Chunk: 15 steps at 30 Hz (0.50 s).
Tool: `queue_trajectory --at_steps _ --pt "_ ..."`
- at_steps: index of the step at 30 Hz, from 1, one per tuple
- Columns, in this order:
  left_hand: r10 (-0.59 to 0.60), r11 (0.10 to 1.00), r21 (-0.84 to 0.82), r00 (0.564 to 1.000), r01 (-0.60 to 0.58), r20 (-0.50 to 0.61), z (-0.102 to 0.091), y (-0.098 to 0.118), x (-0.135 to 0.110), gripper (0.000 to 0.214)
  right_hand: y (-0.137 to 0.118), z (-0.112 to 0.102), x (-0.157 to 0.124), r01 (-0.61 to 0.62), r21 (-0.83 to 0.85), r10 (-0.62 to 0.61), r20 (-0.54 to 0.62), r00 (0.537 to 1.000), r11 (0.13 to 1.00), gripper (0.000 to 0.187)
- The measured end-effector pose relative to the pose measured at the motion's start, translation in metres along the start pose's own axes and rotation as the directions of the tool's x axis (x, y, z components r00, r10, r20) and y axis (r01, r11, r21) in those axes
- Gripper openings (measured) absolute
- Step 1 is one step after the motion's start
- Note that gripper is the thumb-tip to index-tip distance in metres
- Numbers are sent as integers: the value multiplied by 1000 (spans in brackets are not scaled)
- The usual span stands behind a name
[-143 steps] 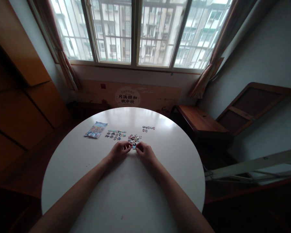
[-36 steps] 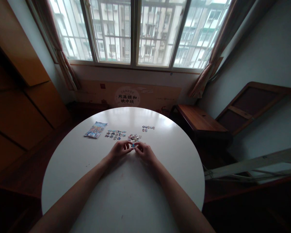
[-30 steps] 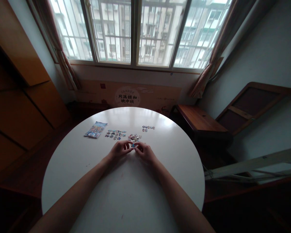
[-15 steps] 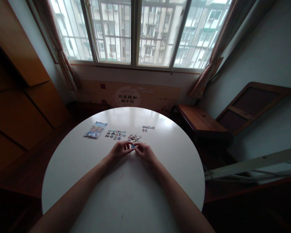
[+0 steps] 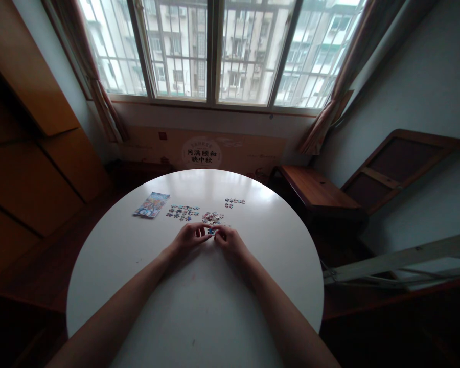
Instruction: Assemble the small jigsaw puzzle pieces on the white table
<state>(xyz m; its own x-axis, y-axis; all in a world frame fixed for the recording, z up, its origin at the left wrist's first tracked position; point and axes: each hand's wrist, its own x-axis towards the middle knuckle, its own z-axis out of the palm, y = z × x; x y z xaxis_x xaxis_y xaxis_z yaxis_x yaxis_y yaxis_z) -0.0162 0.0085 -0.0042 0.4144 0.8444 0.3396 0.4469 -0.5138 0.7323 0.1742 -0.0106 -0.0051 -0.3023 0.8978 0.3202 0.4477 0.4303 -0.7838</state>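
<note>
Between my two hands are blue jigsaw puzzle pieces (image 5: 210, 231), small and partly covered by my fingers. My left hand (image 5: 191, 235) pinches them from the left, thumb and fingertips closed. From the right, my right hand (image 5: 227, 238) pinches at the same spot with its fingers curled. Just beyond my fingertips lies a heap of loose puzzle pieces (image 5: 213, 218). To its left, several pieces are spread in rows (image 5: 182, 212). A short joined strip of pieces (image 5: 234, 202) lies farther back on the right.
A colourful picture packet (image 5: 152, 205) lies at the left of the round white table (image 5: 214, 306). A wooden bench (image 5: 314, 186) stands beyond the table's right edge, and orange cabinets (image 5: 57, 158) are on the left. A barred window (image 5: 210, 51) is ahead.
My right fingertips have shifted very slightly at the puzzle pieces, and a little more of them shows. The heap, rows and packet stay where they were.
</note>
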Motion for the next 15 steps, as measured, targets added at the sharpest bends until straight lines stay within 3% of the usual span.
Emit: queue_trajectory --at_steps 15 --pt "-26 1000 -16 998 25 -58 -1 4 1 30 0 0 0 -12 -5 13 13 1000 1000 36"
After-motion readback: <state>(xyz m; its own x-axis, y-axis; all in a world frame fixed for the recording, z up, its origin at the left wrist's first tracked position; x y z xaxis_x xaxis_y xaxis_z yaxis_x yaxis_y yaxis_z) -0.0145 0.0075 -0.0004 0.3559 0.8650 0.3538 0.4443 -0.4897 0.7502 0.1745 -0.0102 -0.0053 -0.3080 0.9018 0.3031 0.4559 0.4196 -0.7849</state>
